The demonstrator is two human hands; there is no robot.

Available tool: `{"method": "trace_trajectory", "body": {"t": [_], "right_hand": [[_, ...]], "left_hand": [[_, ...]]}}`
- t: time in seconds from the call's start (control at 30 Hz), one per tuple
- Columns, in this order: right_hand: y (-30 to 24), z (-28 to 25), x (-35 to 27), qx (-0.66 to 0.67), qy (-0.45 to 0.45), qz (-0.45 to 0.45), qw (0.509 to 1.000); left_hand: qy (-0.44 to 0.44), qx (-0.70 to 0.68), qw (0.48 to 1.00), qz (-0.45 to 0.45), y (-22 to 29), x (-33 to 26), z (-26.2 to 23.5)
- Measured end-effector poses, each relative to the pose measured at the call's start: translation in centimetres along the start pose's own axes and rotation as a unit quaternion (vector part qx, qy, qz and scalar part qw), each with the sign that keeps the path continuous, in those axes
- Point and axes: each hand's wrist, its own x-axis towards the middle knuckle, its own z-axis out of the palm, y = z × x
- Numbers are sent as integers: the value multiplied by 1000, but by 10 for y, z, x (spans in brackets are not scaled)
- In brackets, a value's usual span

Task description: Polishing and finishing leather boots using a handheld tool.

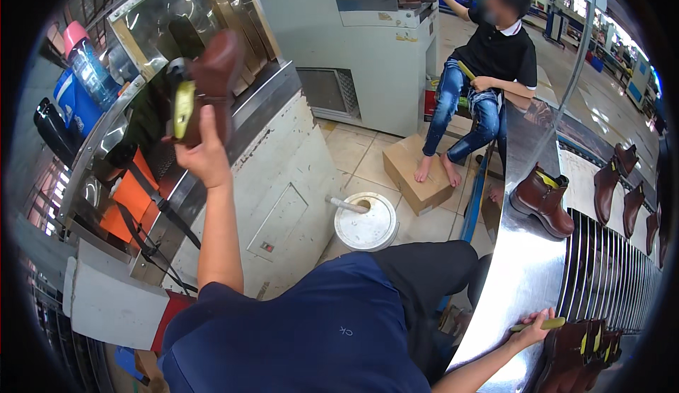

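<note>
My left hand [205, 154] is raised at the upper left, closed round a brown ankle boot [219, 67] with yellow showing along its side. The boot is in front of a metal-and-glass machine housing [152, 36]. My right hand [532, 331] rests over the shiny metal edge of the bench at the lower right. Its fingers are wrapped round a yellow-green stick-like tool [554, 324], whose kind I cannot make out. Close beside that hand stand several brown boots [571, 347] with yellow at their openings. A single boot [543, 200] stands farther along the metal bench [513, 258].
A slatted conveyor [608, 266] and more boots [614, 181] lie at the right. Ahead, a seated co-worker [495, 57] holds a similar stick and reaches to boots on a machine, with bare feet on a cardboard box [421, 181]. A white lidded bucket [364, 227] stands between us.
</note>
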Motion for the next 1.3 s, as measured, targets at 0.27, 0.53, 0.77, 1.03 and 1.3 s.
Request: {"method": "trace_trajectory", "body": {"t": [0.27,0.53,0.77,1.03,1.3], "right_hand": [[4,-5,1,-10,-3,-10,1000],[2,-5,1,5,-11,-4,1000],[-2,-4,-1,-6,-13,5,1000],[-3,-5,-2,-32,-11,-16,999],[2,-9,-1,-23,-41,-38,998]], "left_hand": [[184,362,914,4,-46,50,-26],[100,472,865,-142,-155,125,6],[79,435,894,75,-149,108,26],[-581,423,598,355,-175,114,88],[-480,425,591,490,-264,147,76]]}}
